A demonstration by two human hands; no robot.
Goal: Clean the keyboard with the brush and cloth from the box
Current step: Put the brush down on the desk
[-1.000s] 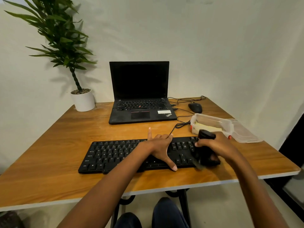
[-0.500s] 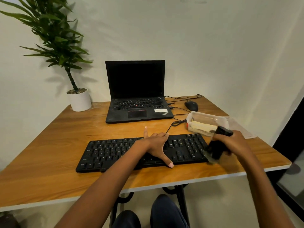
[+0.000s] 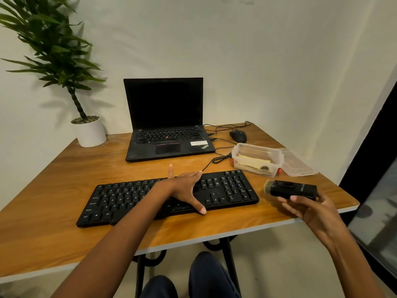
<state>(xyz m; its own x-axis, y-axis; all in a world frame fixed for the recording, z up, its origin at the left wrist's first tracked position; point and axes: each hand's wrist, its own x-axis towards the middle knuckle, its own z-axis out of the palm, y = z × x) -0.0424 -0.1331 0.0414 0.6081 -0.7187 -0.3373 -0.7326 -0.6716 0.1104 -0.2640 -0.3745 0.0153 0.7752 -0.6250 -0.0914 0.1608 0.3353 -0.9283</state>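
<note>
A black keyboard [image 3: 129, 201] lies across the front of the wooden table [image 3: 53, 179]. My left hand [image 3: 185, 188] rests flat on its middle, fingers spread, thumb at the front edge. To the right of the keyboard, my right hand [image 3: 309, 209] holds a black brush [image 3: 290, 188] level above the table, its pale bristles pointing left toward the keys. Behind it stands the clear plastic box [image 3: 277, 157] with a yellowish cloth [image 3: 251, 161] folded inside.
The box's clear lid [image 3: 297, 166] lies just right of the box. An open black laptop [image 3: 167, 125], a black mouse [image 3: 238, 135] with cables and a potted plant [image 3: 89, 132] stand at the back. The table's right edge is close to my right hand.
My right hand lifted the brush off the keyboard's right end, moved it to the right and turned it level with bristles pointing left. My left hand stayed on the keyboard.
</note>
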